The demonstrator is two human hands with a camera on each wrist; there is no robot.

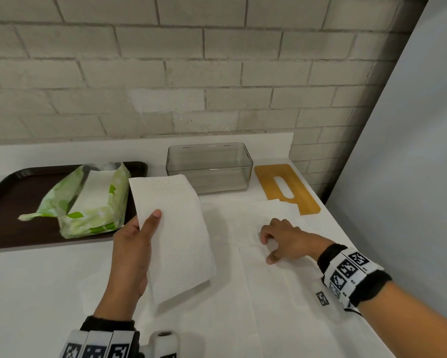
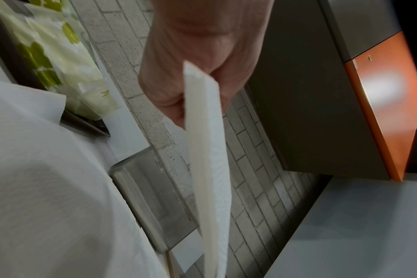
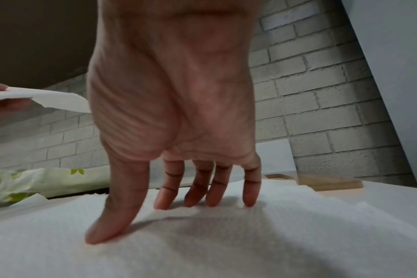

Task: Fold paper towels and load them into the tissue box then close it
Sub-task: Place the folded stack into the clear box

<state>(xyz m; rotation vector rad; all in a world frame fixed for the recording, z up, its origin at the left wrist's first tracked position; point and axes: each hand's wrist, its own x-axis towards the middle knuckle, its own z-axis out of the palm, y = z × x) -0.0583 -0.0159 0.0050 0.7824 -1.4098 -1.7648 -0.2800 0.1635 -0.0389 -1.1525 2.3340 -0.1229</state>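
Note:
My left hand (image 1: 137,244) pinches a folded white paper towel (image 1: 176,233) by its left edge and holds it above the counter; in the left wrist view the folded towel (image 2: 207,150) runs edge-on from my left hand (image 2: 186,79). My right hand (image 1: 282,241) rests its spread fingertips on flat paper towels (image 1: 276,293) lying on the counter, and the right wrist view shows those fingertips (image 3: 249,201) touching the flat towels (image 3: 226,244). The clear tissue box (image 1: 209,167) stands open and empty at the back. Its wooden lid (image 1: 285,187) with a slot lies to the right of it.
A dark tray (image 1: 7,202) at the left holds a green-and-white pack of paper towels (image 1: 88,202). A brick wall (image 1: 191,73) runs behind the counter, and a pale panel (image 1: 411,151) closes off the right side.

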